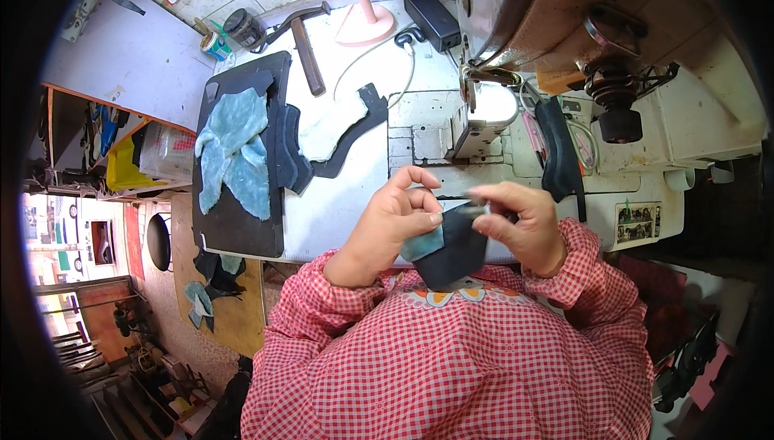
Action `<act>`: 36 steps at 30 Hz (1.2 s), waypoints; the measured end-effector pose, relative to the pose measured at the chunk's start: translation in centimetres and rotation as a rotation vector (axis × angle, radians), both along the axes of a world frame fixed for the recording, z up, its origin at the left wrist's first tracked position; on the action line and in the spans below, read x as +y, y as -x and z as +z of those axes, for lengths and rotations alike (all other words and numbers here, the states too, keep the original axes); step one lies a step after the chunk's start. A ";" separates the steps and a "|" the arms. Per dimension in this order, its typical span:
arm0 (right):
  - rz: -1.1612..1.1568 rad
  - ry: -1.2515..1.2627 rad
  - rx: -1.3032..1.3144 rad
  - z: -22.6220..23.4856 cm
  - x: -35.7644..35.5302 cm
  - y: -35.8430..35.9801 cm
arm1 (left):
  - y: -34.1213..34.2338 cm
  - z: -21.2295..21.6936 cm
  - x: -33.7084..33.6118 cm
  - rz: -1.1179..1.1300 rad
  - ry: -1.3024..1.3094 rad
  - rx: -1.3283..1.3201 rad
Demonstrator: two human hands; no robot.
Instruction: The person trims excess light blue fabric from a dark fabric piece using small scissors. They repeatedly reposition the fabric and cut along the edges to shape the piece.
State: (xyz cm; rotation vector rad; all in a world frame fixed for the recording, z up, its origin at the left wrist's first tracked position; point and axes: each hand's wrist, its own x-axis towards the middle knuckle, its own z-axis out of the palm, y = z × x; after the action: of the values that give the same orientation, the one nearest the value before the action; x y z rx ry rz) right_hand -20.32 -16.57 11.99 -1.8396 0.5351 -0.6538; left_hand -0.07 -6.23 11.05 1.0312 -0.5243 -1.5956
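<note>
In front of my chest, my left hand [383,226] pinches a dark piece of material [453,256] with pale teal fleece lining [424,246] showing on its left part. My right hand [528,226] is at the upper right edge of that piece, fingers curled and partly blurred. Something small and greyish shows at its fingertips, too smeared to name. Just beyond both hands stands the sewing machine's narrow bed post [477,132], under the large machine head [556,13].
Left on the white table [347,214], teal fleece pieces [234,150] lie on a black board [242,234]. Dark cut pieces [355,138] lie beside it. Behind are a hammer [307,57], a pink stand [367,25] and a black power adapter [432,19]. Another dark piece [558,150] lies right of the post.
</note>
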 end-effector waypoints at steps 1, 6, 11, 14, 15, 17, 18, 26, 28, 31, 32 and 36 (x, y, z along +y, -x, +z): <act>-0.051 -0.022 -0.026 0.0 0.1 0.1 | 0.0 0.0 0.0 0.024 -0.002 -0.022; 0.013 -0.227 0.046 -0.4 1.3 -0.6 | 0.4 0.1 -0.1 0.039 0.029 -0.093; -0.041 -0.528 0.028 -1.3 2.2 -1.8 | 0.9 0.4 0.0 0.058 0.060 -0.167; -0.046 -0.519 -0.030 -1.3 2.6 -2.1 | 1.1 0.4 0.0 0.062 0.065 -0.206; -0.040 -0.410 -0.058 -1.2 2.5 -2.2 | 1.1 0.4 0.0 0.058 0.061 -0.220; -0.040 -0.189 -0.062 -1.1 2.3 -2.4 | 1.2 0.4 0.0 0.059 0.066 -0.219; -0.040 -0.145 -0.072 -1.0 2.2 -2.5 | 1.3 0.3 0.0 0.063 0.075 -0.205; 0.012 0.073 -0.076 -1.3 2.8 -2.6 | 0.6 0.2 -0.1 0.092 0.043 -0.181; 0.036 0.073 -0.088 -1.5 3.1 -2.4 | 0.7 0.1 -0.1 0.099 0.038 -0.159; 0.083 0.030 -0.109 -2.0 3.1 -2.0 | 0.9 0.0 0.0 0.072 0.040 -0.143; 0.090 0.006 -0.131 -2.0 3.1 -1.8 | 0.9 -0.1 0.0 0.075 0.035 -0.137; -0.048 0.057 -0.083 -2.0 3.0 -0.6 | 0.4 -0.2 0.2 0.127 0.017 -0.113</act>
State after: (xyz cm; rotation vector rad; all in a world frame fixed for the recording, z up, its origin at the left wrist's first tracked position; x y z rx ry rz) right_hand -19.71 -13.57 10.03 -1.8488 0.5114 -0.7817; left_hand -0.48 -6.02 10.83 1.1252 -0.5372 -1.4253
